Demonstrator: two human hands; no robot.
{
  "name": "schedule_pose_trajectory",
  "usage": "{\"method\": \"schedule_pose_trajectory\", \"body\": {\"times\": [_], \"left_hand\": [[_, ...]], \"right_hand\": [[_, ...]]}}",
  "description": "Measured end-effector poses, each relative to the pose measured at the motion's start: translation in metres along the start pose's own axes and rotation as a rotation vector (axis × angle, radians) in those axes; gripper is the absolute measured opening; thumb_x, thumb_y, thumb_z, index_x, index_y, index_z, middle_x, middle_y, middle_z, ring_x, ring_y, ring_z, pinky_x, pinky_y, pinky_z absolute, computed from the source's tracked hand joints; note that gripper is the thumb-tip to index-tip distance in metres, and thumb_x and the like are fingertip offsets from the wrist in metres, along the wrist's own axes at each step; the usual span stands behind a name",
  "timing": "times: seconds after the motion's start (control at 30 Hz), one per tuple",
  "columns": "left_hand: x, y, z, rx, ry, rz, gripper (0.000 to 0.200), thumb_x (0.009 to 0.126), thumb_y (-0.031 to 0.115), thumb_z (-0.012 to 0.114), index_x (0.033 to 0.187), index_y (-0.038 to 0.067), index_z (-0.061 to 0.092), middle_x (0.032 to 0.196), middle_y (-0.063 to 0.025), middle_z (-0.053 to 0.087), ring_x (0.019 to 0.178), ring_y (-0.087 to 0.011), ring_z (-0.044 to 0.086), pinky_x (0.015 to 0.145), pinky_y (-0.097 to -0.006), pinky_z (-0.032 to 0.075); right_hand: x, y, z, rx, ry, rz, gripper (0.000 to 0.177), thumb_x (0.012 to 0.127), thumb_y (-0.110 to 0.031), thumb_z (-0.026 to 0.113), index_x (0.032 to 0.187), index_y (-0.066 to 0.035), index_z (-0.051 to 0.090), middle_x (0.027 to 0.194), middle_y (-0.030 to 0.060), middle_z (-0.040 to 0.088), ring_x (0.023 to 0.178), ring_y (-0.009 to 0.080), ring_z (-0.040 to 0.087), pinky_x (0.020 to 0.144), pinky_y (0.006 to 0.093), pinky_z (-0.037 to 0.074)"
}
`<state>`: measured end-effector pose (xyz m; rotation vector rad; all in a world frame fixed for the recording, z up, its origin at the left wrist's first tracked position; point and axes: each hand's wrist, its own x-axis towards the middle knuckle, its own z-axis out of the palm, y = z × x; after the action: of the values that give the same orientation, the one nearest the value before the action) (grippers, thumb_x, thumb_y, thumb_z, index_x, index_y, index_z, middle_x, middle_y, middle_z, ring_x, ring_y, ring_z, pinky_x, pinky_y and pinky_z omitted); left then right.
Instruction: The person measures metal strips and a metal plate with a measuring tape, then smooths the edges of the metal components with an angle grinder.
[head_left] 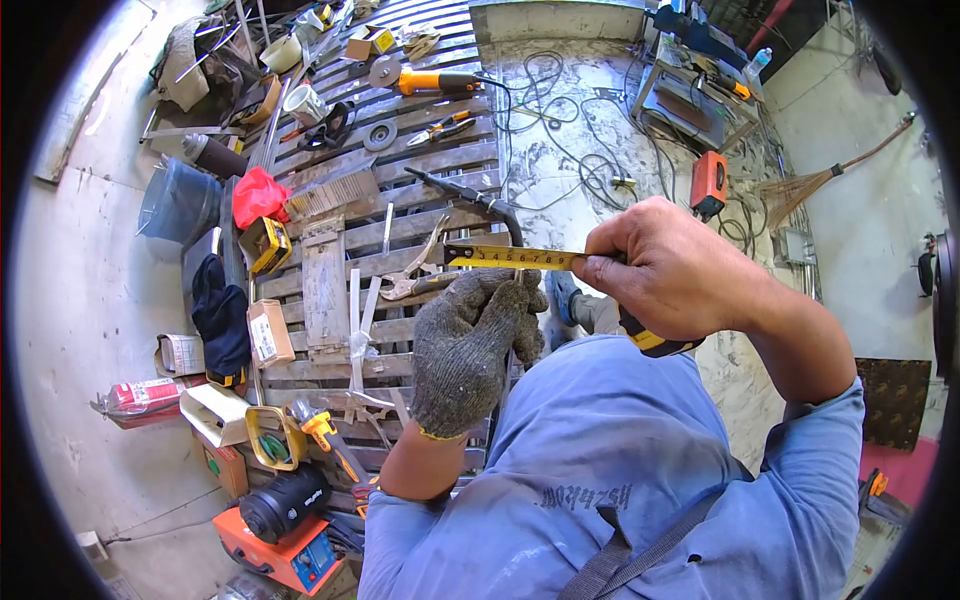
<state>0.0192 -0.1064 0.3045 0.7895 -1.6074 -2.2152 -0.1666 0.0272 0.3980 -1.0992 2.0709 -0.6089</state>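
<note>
My bare right hand (680, 268) is closed round a tape measure (512, 257). Its yellow blade is drawn out to the left, and part of the black and yellow case shows under the hand. Just below the blade is my left hand (462, 345) in a grey knitted glove. The gloved fingers are curled and pressed together close to the blade; what they pinch is too small or hidden to name. Locking pliers (408, 284) lie on the wooden slats left of the blade's end. A black welding holder with its cable (470, 195) rests beyond the blade.
An orange angle grinder (425, 80), combination pliers (440, 130) and a grinding disc (380, 135) lie on the slatted table (400, 330). Thin metal strips (358, 330) sit left of my glove. Cables (590, 150) coil on the floor; an orange machine (285, 550) stands lower left.
</note>
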Motion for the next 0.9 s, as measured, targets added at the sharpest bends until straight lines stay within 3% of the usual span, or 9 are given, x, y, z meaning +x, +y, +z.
{"method": "schedule_pose_trajectory", "body": {"times": [0.9], "left_hand": [[0.0019, 0.0025, -0.0044, -0.046, -0.025, -0.008, 0.029, 0.117, 0.019, 0.06, 0.115, -0.005, 0.076, 0.072, -0.0044, 0.068, 0.059, -0.009, 0.06, 0.056, -0.0261, 0.047]], "right_hand": [[0.002, -0.0019, -0.0001, -0.03, 0.009, -0.032, 0.039, 0.103, -0.025, 0.066, 0.083, 0.008, 0.071, 0.074, 0.0301, 0.065, 0.072, 0.0479, 0.067, 0.072, 0.0539, 0.055]]}}
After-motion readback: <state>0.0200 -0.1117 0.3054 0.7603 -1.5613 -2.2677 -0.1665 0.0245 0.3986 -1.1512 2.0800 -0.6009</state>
